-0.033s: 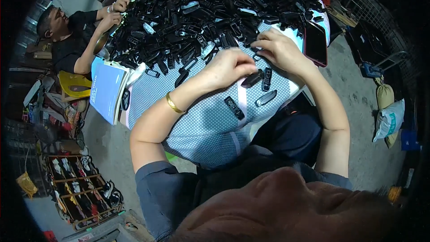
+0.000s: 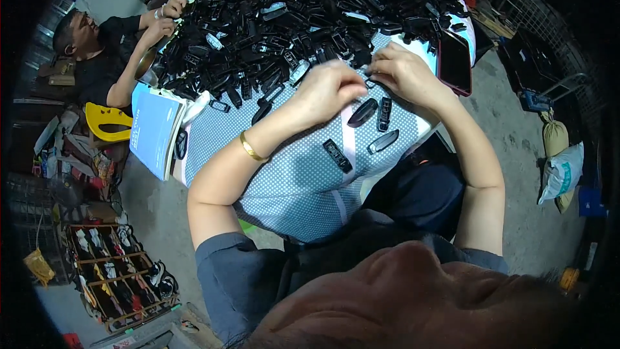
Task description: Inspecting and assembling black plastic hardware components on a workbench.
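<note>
Nearest the wearer, a dotted blue-grey cloth (image 2: pixel 290 181) covers the table edge, and on it lie four loose black oblong parts: one black part (image 2: pixel 338 155) lowest, a rounded grey-edged one (image 2: pixel 383 141) to its right, and two more (image 2: pixel 363 112) and (image 2: pixel 384 113) side by side just under the hands. The left forearm, wearing a gold bangle (image 2: pixel 250 148), runs up across the cloth to the left hand (image 2: pixel 329 90), whose fingers are curled together, knuckles up; what they pinch is hidden, so I cannot tell whether anything sits in the grip. The right hand (image 2: pixel 407 74) meets it fingertip to fingertip, its fingers also bent inward around a small dark piece (image 2: pixel 370 81) that shows only as a sliver between the two hands. Just right of the right hand a phone with a red case (image 2: pixel 455 61) rests on the cloth's corner. To the left, a blue booklet (image 2: pixel 154 130) hangs over the table edge. Beyond the hands spreads a large heap of black plastic parts (image 2: pixel 303 13) filling the far tabletop. At the far left another person (image 2: pixel 97 58) in a dark shirt leans on the table, both hands at the heap's rim, beside a yellow chair (image 2: pixel 106 119)
</note>
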Demonstrator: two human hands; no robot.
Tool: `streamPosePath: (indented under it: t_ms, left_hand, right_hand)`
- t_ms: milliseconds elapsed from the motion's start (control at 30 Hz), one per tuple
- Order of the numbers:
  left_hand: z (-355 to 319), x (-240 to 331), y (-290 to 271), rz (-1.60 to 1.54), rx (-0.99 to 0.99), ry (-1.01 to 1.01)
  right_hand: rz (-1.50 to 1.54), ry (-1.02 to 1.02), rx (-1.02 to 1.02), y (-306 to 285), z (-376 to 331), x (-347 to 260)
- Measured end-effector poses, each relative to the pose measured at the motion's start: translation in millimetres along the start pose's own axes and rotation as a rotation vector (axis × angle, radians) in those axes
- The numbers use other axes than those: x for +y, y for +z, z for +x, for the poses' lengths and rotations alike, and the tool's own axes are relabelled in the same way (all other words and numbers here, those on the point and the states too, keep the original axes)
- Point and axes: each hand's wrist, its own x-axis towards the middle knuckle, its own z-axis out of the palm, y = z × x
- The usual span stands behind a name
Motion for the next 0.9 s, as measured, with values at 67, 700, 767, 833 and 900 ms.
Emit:
streamPosePath:
  t_ms: [67,700,767,833,900]
  left_hand:
    - [11.6,-6.6,-1.6,0.229,0.152,0.072]
    - [12.2,-1.6,2.0,-0.099,0.041,-0.188]
    - [8.3,-1.9,6.3,-0.871,0.131,-0.353]
    - [5.9,-1.9,6.3,-1.004,0.176,-0.441]
    - [3.2,-5.2,9.1,-1.296,0.268,-0.382]
  right_hand:
    - [0.0,-0.002,-0.027,4.0,-3.5,-0.7]
    - [-0.01,-0.001,0.447,3.6,-2.4,-14.8]
    - [0.046,-0.039,0.422,10.8,0.6,-27.4]
    - [0.106,-0.044,0.42,13.8,3.5,-32.2]
    - [0.357,0.012,0.48,17.9,7.3,-33.5]
